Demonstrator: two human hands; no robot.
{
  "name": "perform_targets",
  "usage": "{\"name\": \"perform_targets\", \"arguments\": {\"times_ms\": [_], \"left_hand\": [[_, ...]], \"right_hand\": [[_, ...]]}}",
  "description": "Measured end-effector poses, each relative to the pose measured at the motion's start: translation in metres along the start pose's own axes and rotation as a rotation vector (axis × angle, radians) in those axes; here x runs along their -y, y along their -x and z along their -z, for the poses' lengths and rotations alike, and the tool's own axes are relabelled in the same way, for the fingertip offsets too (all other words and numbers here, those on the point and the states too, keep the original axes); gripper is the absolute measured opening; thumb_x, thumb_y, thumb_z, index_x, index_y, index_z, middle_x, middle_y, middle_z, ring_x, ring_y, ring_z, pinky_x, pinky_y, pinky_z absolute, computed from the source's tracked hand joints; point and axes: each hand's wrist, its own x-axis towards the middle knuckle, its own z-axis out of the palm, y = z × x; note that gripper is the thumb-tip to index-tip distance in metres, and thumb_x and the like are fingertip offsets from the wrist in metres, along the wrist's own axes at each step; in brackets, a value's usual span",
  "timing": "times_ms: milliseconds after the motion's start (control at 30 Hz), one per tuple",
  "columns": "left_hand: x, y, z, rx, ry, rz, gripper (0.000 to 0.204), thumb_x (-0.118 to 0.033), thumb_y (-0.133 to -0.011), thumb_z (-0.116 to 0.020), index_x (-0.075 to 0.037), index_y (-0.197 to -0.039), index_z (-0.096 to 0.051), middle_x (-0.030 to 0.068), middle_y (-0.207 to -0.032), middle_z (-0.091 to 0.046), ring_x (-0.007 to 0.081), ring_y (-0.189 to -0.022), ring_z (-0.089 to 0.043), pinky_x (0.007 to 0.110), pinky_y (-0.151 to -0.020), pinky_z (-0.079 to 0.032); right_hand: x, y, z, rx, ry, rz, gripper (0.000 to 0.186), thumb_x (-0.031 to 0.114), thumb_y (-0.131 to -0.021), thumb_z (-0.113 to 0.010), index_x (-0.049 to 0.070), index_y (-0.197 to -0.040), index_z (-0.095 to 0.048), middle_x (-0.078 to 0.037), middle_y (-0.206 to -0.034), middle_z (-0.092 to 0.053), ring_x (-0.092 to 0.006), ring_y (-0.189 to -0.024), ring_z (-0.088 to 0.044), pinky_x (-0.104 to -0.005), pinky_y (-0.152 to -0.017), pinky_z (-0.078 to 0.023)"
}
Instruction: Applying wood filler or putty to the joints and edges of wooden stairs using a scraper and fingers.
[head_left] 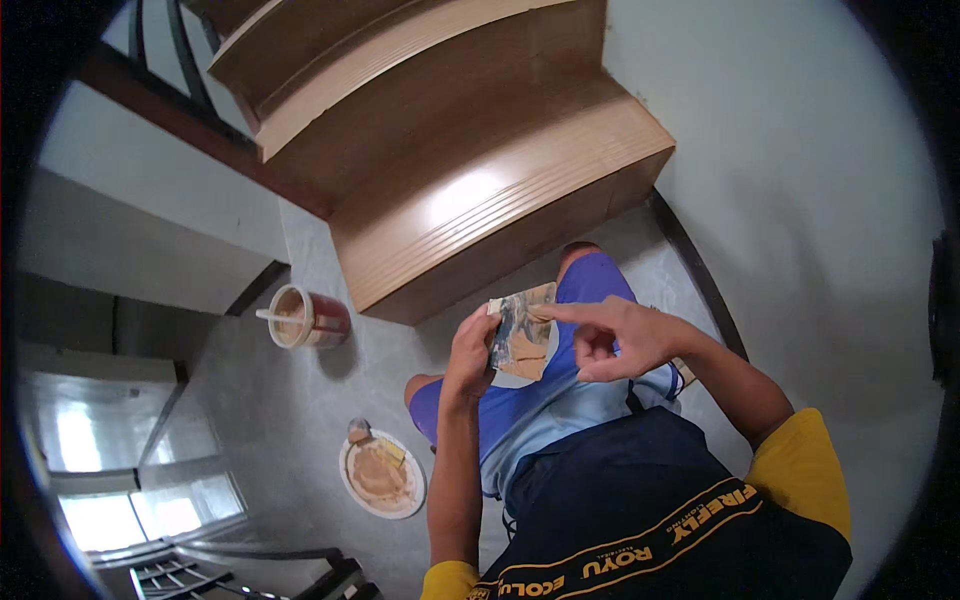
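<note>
My left hand (472,350) is closed on the edge of a flat, roughly rectangular piece smeared with tan paste (522,335), held over my lap. Dark patches show between the smears; what the piece is made of I cannot tell. The index finger of my right hand (635,338) is stretched out and touches the upper right part of that piece. The other fingers of this hand curl loosely, with nothing visible in them. Behind the lower edge of the piece a pale white shape shows, partly hidden.
Brown stairs (500,200) rise in front of me. On the floor to the left stands a tub of tan paste (325,320) with a white handle sticking out. Nearer lies a white plate (415,492) with tan paste and a yellow piece (391,450). A wall (800,200) borders the right.
</note>
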Motion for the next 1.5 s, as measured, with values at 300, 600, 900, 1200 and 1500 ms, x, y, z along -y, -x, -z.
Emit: {"name": "perform_targets", "arguments": {"times_ms": [300, 600, 900, 1200, 1500], "left_hand": [[-0.004, -0.033, -0.025, 0.036, 0.007, -0.023, 0.033, -0.018, -0.094, -0.037, 0.0, -0.118, -0.05, 0.0131, -0.102, -0.063, 0.0205, -0.086, -0.065, 0.034, -0.072, -0.056], [-0.004, -0.055, -0.068, -0.069, -0.22, 0.06, 0.029, -0.015, -0.091, -0.04, 0.0, -0.112, -0.053, 0.0089, -0.103, -0.062, 0.0171, -0.091, -0.062, 0.032, -0.081, -0.05], [0.009, -0.097, -0.094, -0.08, -0.324, 0.2, 0.03, -0.016, -0.089, -0.039, 0.0, -0.111, -0.053, 0.0091, -0.099, -0.061, 0.0181, -0.087, -0.062, 0.032, -0.077, -0.052], [0.005, -0.12, -0.113, -0.12, -0.396, 0.18, 0.025, -0.015, -0.089, -0.041, 0.0, -0.105, -0.054, 0.006, -0.092, -0.059, 0.0144, -0.082, -0.06, 0.03, -0.073, -0.05], [0.019, -0.137, -0.107, -0.126, -0.371, 0.193, 0.023, -0.014, -0.09, -0.04, -0.001, -0.101, -0.055, 0.0053, -0.091, -0.059, 0.0149, -0.082, -0.06, 0.031, -0.073, -0.05]], "right_hand": [[-0.026, 0.029, 0.026, -0.376, 0.629, 0.253, 0.07, 0.005, -0.072, -0.065, 0.018, -0.137, -0.043, -0.014, -0.106, -0.054, -0.0311, -0.095, -0.057, -0.0359, -0.08, -0.048], [-0.092, 0.028, 0.03, -0.664, 0.431, 0.197, 0.056, -0.005, -0.063, -0.06, 0.015, -0.115, -0.062, -0.006, -0.096, -0.048, -0.0244, -0.096, -0.05, -0.0371, -0.082, -0.036], [-0.123, 0.044, 0.037, -0.91, 0.249, 0.141, 0.06, -0.007, -0.062, -0.059, 0.017, -0.117, -0.063, -0.005, -0.093, -0.047, -0.0219, -0.093, -0.049, -0.0362, -0.08, -0.032], [-0.132, 0.05, 0.051, -0.893, 0.245, 0.083, 0.062, -0.007, -0.063, -0.058, 0.019, -0.12, -0.063, -0.005, -0.088, -0.045, -0.0215, -0.09, -0.047, -0.0356, -0.08, -0.032], [-0.144, 0.049, 0.063, -0.978, 0.082, 0.254, 0.038, -0.007, -0.066, -0.059, 0.01, -0.1, -0.066, -0.004, -0.085, -0.046, -0.0181, -0.086, -0.048, -0.0291, -0.077, -0.038]]}}
